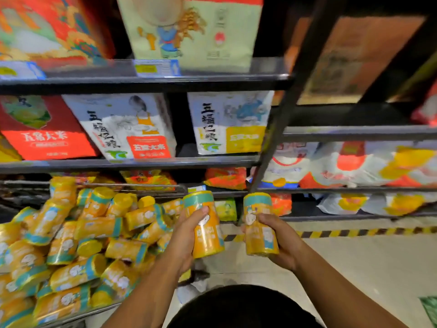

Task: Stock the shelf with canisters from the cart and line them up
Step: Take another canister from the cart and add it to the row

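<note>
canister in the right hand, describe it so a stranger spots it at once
Start at the cart heaped with yellow canisters on the left, then look right past the left hand. The right hand grips a canister just below the dark shelf post. Of the two held, it is farthest from the cart.

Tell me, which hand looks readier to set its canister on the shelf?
Probably the right hand: the right canister is upright facing the low shelf, over open floor. The left hand holds the left canister close beside the heaped cart. A narrow call.
</note>
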